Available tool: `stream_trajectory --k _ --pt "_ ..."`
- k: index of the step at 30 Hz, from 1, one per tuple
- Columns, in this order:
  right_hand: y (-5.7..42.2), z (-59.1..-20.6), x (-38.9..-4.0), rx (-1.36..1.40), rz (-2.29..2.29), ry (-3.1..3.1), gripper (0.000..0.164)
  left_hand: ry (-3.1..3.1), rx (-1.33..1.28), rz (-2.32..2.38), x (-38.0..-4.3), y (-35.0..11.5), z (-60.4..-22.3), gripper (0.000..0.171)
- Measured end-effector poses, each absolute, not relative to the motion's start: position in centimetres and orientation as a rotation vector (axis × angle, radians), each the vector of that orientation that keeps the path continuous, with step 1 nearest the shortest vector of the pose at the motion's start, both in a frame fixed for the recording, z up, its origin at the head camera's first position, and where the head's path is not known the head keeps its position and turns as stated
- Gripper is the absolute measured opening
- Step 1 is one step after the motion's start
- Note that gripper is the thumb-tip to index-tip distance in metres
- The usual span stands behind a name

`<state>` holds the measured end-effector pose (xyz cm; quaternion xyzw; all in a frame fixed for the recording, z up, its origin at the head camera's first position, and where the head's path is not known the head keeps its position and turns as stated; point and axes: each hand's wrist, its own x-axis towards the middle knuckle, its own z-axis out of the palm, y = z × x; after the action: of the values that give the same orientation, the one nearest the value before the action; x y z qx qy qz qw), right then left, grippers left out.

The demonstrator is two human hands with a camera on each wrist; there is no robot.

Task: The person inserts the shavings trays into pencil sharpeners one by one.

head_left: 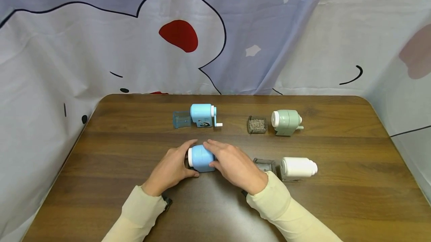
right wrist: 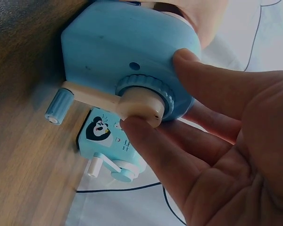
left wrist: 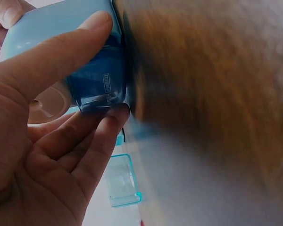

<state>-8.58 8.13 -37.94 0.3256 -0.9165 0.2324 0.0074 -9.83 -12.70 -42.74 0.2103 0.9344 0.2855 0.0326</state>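
Note:
A blue crank pencil sharpener [head_left: 202, 158] sits on the table between both hands. My left hand [head_left: 171, 169] grips its front end, thumb along one side and fingers on the other, around the clear blue shavings drawer [left wrist: 101, 77]. On the crank end, my right hand [head_left: 237, 165] holds the body with the thumb on one side; a finger touches the cream crank hub [right wrist: 141, 106]. The crank handle [right wrist: 60, 106] points down toward the table. The drawer's far side is hidden by the left fingers.
Behind stands a light-blue sharpener [head_left: 201, 114] with its drawer [head_left: 182, 119] beside it. A green sharpener [head_left: 286, 121] stands near a drawer of shavings [head_left: 257, 125]. A white sharpener [head_left: 297, 168] and a grey drawer [head_left: 265, 165] lie right of my right hand. A curtain [head_left: 252, 28] hangs behind the table.

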Motion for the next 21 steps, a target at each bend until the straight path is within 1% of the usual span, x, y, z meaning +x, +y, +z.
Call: stream_trajectory --k 21 --pt "8.09 -37.99 -8.54 1.021 0.714 -2.857 0.053 2.864 0.599 0.888 -10.01 -12.34 -42.91 0.096"
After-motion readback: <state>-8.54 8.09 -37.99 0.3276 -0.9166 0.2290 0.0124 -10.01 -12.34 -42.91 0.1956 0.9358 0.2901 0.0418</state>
